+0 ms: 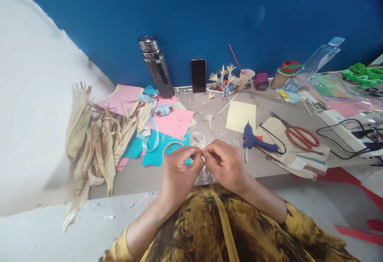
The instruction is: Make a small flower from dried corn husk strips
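My left hand (181,168) and my right hand (224,164) meet fingertip to fingertip above the front edge of the table (134,180). Both are closed in a pinch, and whatever sits between the fingertips is too small to make out. Pale scraps lie under and just behind them. A ring-shaped roll (172,144) shows behind my left hand, on blue paper (152,150). Beyond my hands, a small pale husk flower (210,119) lies on the table. The blue glue gun (254,139) rests to the right of my right hand.
Dried corn husks (98,150) hang over the left edge. A flask (157,68), a phone (198,75), husk flowers (226,79) and a paper cup (247,78) stand along the wall. Red-handled scissors (301,137) lie on gloves (302,160) at right, near a power strip (344,128).
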A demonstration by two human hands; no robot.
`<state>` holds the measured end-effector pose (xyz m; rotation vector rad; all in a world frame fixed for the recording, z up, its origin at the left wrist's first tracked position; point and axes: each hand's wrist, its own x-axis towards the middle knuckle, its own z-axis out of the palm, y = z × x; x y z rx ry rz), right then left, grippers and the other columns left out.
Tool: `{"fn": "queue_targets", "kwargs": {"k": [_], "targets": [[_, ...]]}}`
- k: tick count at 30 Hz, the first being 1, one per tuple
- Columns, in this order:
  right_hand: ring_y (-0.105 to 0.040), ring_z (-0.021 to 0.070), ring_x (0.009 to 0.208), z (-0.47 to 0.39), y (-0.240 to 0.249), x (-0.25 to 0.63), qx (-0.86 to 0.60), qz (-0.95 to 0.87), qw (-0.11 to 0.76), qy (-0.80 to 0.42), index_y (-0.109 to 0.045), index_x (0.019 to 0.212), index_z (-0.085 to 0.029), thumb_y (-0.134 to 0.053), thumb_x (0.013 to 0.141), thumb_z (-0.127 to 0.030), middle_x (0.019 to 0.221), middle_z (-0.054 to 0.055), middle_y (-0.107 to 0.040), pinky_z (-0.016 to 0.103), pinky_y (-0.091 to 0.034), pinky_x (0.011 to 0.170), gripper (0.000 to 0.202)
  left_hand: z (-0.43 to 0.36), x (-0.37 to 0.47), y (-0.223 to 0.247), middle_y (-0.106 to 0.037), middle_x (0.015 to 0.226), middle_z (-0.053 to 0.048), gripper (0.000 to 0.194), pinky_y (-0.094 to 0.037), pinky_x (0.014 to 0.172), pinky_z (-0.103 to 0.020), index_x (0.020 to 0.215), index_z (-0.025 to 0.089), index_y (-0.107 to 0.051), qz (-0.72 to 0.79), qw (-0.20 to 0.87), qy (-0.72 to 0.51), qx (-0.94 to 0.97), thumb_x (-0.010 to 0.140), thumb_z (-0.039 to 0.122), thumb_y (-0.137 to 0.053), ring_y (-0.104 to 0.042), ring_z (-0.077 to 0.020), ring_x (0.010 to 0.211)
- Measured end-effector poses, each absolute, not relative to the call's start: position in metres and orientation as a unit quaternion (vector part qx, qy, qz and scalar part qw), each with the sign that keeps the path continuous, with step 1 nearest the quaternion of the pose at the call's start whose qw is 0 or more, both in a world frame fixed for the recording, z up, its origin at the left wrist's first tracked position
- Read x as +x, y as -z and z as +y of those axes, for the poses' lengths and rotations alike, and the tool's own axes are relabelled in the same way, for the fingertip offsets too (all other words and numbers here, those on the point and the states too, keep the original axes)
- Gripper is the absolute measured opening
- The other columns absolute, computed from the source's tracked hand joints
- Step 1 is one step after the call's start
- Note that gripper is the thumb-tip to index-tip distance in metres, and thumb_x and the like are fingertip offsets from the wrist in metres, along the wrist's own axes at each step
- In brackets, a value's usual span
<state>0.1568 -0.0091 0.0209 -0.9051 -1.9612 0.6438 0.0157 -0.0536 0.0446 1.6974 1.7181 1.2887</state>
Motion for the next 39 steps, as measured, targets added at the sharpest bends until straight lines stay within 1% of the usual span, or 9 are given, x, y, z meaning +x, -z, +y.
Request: {"fn": "queue_targets", "kwargs": {"k": [11, 15, 18, 23, 29, 32, 34, 37, 39], "targets": [[-0.051, 0.0111, 0.055, -0.011, -0.026, 0.153, -0.398, -0.763, 0.407, -0.306, -0.061, 0.072, -0.019, -0.056, 0.084, -0.013, 0.063, -0.001, -0.060, 0.023, -0.037, 0.055, 0.014, -0.048, -0.002, -0.039, -0.073, 0.063, 0.001, 0.015, -0.054, 0.062, -0.022, 0.070, 0.020, -0.078, 0.599, 0.413, -0.485, 0.485, 0.079, 0.018, -0.065, -0.067, -0.0130, 0.062], [-0.052, 0.0112, 0.057, -0.012, -0.024, 0.156, -0.412, -0.754, 0.390, -0.330, -0.064, 0.076, -0.018, -0.057, 0.085, -0.014, 0.066, -0.001, -0.062, 0.023, -0.037, 0.056, 0.012, -0.051, -0.001, -0.035, -0.076, 0.071, 0.000, 0.010, -0.055, 0.065, -0.023, 0.078, 0.021, -0.079, 0.594, 0.379, -0.489, 0.514, 0.076, 0.017, -0.070, -0.069, -0.0142, 0.066], [-0.054, 0.0113, 0.060, -0.010, -0.021, 0.160, -0.412, -0.752, 0.380, -0.348, -0.066, 0.079, -0.018, -0.058, 0.086, -0.014, 0.068, 0.000, -0.063, 0.023, -0.038, 0.058, 0.012, -0.050, 0.002, -0.032, -0.076, 0.074, 0.000, 0.006, -0.054, 0.068, -0.024, 0.077, 0.021, -0.078, 0.607, 0.349, -0.488, 0.522, 0.076, 0.019, -0.072, -0.068, -0.0145, 0.068], [-0.053, 0.0105, 0.060, -0.003, -0.022, 0.164, -0.409, -0.748, 0.357, -0.380, -0.067, 0.080, -0.019, -0.056, 0.089, -0.015, 0.069, -0.002, -0.062, 0.022, -0.037, 0.058, 0.015, -0.040, 0.003, -0.025, -0.070, 0.064, 0.002, 0.010, -0.050, 0.062, -0.023, 0.076, 0.020, -0.074, 0.601, 0.393, -0.490, 0.494, 0.082, 0.024, -0.068, -0.063, -0.0122, 0.060], [-0.051, 0.0104, 0.058, -0.004, -0.020, 0.159, -0.416, -0.716, 0.358, -0.432, -0.066, 0.079, -0.019, -0.056, 0.086, -0.016, 0.069, -0.002, -0.062, 0.021, -0.037, 0.054, 0.013, -0.036, 0.005, -0.023, -0.062, 0.062, 0.002, 0.018, -0.046, 0.062, -0.023, 0.072, 0.018, -0.065, 0.601, 0.411, -0.490, 0.480, 0.087, 0.026, -0.060, -0.058, -0.0118, 0.062], [-0.048, 0.0095, 0.054, -0.005, -0.018, 0.154, -0.426, -0.691, 0.397, -0.429, -0.062, 0.079, -0.019, -0.063, 0.082, -0.019, 0.066, -0.003, -0.059, 0.021, -0.038, 0.053, 0.003, -0.037, 0.007, -0.025, -0.057, 0.063, 0.003, 0.021, -0.043, 0.060, -0.022, 0.070, 0.018, -0.061, 0.612, 0.382, -0.497, 0.482, 0.089, 0.026, -0.056, -0.053, -0.0112, 0.062], [-0.044, 0.0088, 0.052, -0.004, -0.018, 0.153, -0.448, -0.677, 0.419, -0.408, -0.059, 0.078, -0.019, -0.069, 0.078, -0.023, 0.062, -0.006, -0.053, 0.021, -0.037, 0.052, 0.011, -0.037, 0.007, -0.026, -0.053, 0.063, 0.004, 0.021, -0.040, 0.057, -0.022, 0.070, 0.018, -0.058, 0.620, 0.356, -0.509, 0.480, 0.089, 0.026, -0.054, -0.049, -0.0107, 0.060], [-0.046, 0.0095, 0.055, -0.001, -0.020, 0.151, -0.450, -0.675, 0.386, -0.439, -0.061, 0.084, -0.019, -0.073, 0.076, -0.029, 0.064, -0.005, -0.053, 0.021, -0.038, 0.053, 0.018, -0.037, 0.007, -0.022, -0.054, 0.065, 0.003, 0.022, -0.039, 0.058, -0.022, 0.072, 0.019, -0.057, 0.615, 0.314, -0.525, 0.498, 0.091, 0.025, -0.051, -0.048, -0.0109, 0.061], [-0.050, 0.0104, 0.059, 0.000, -0.021, 0.151, -0.422, -0.673, 0.353, -0.495, -0.064, 0.085, -0.018, -0.069, 0.080, -0.029, 0.068, -0.003, -0.059, 0.021, -0.041, 0.055, 0.013, -0.037, 0.007, -0.019, -0.056, 0.068, 0.003, 0.022, -0.040, 0.062, -0.023, 0.074, 0.019, -0.057, 0.606, 0.279, -0.525, 0.528, 0.093, 0.025, -0.050, -0.049, -0.0115, 0.064]]}}
